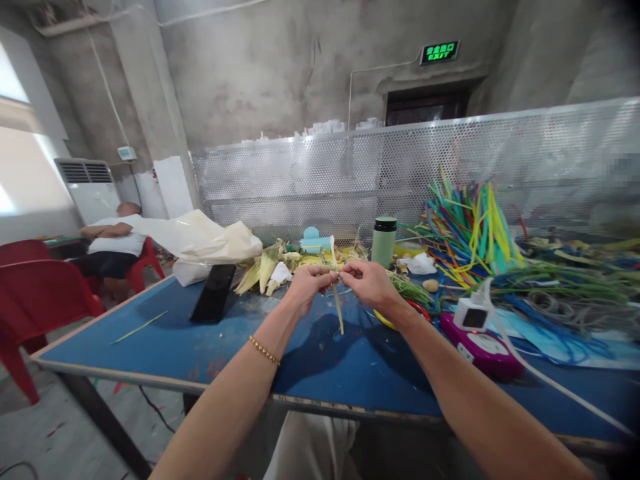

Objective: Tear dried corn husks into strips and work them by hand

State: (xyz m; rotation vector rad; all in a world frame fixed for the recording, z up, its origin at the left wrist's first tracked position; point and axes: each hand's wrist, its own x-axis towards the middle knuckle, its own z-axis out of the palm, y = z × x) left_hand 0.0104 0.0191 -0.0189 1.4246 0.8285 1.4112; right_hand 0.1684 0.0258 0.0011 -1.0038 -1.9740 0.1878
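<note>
My left hand point(309, 288) and my right hand point(370, 285) meet over the middle of the blue table point(260, 353), fingertips pinched close together. Between them they grip a pale yellowish plant strip point(339, 311); one end rises above the fingers and the other hangs toward the tabletop. The exact crossing of the strip is hidden by my fingertips. Beyond my left hand lie dried husks point(264, 270) with a crumpled white tissue point(281, 274). A yellow ring-shaped item point(385, 321) is partly covered by my right forearm.
A black phone point(213, 293) and white plastic bag point(215, 240) are at left. Behind my hands stands a green bottle point(383, 245). At right are colourful strips point(475, 227) and a purple power strip point(480, 350) with a cable. A person point(116, 237) sits far left.
</note>
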